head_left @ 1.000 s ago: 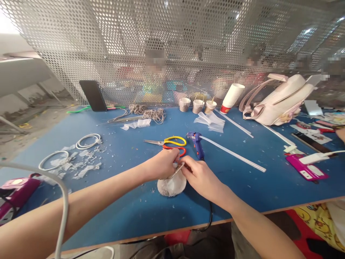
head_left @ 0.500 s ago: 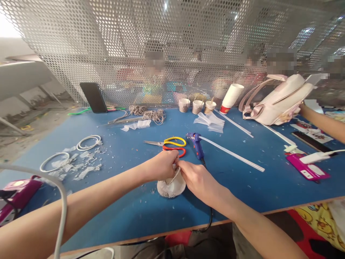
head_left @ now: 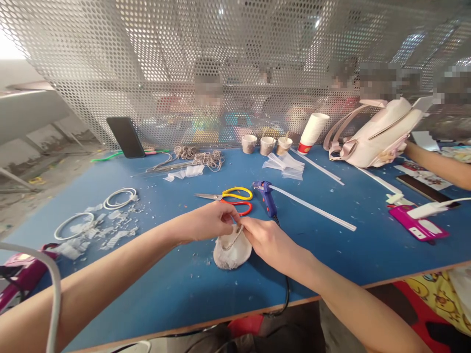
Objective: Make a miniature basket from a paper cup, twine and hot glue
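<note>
Where the blue table (head_left: pixel 158 289) reaches its far edge, a perforated metal screen (head_left: pixel 165 59) rises, with blurred people beyond. Near the front edge, between and below the hands, sits one whitish rounded piece (head_left: pixel 232 259), its broad end toward the person. One twisted cord (head_left: pixel 233 240) lies over it, its long axis slanting away from the person and rightward, up to the fingertips. The right hand (head_left: pixel 267 235) is closed, pinching the cord's far end; the left hand (head_left: pixel 211 220) is half curled just beside it, and whether it grips anything I cannot tell. Beyond are one pair of scissors (head_left: pixel 221 197), one glue gun (head_left: pixel 267 198), three small cups (head_left: pixel 268 146) and one leaning cup stack (head_left: pixel 314 130).
</note>
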`<state>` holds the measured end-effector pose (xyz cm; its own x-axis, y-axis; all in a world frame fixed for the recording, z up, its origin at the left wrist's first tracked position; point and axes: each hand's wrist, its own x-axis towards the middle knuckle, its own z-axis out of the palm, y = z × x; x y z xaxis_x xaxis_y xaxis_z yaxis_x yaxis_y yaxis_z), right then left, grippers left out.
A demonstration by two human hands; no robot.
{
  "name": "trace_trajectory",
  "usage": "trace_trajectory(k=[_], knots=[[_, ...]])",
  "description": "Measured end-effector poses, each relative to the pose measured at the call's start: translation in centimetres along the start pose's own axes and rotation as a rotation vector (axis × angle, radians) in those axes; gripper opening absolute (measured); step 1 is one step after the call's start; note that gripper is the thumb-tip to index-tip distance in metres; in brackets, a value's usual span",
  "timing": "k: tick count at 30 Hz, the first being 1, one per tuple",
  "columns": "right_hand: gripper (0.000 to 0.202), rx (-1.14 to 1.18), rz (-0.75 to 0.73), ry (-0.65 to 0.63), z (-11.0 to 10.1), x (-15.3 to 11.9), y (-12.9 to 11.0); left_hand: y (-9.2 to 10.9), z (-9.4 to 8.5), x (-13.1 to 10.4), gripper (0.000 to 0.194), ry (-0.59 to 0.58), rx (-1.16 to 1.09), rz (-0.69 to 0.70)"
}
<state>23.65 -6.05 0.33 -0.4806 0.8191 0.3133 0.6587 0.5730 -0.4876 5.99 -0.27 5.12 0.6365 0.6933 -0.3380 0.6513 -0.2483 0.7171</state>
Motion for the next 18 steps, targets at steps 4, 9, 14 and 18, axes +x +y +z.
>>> trace_trajectory(k=[4, 9, 14, 18], knots=[[0.017, 0.044, 0.008, -0.025, -0.1, 0.5, 0.1, -0.1, 0.1, -0.1, 0.025, 0.027, 0.038, 0.026], [0.018, 0.034, 0.041, -0.028, 0.0, 1.0, 0.0, 0.0, -0.1, -0.3, 0.025, 0.017, 0.022, 0.025], [0.019, 0.118, 0.094, -0.024, -0.3, 1.2, -0.4, -0.4, -0.1, -0.5, 0.028, 0.001, -0.023, 0.037], [0.017, 0.240, 0.166, -0.044, -1.0, 0.9, -0.9, -1.0, -0.1, -0.8, 0.027, 0.008, -0.074, 0.036]])
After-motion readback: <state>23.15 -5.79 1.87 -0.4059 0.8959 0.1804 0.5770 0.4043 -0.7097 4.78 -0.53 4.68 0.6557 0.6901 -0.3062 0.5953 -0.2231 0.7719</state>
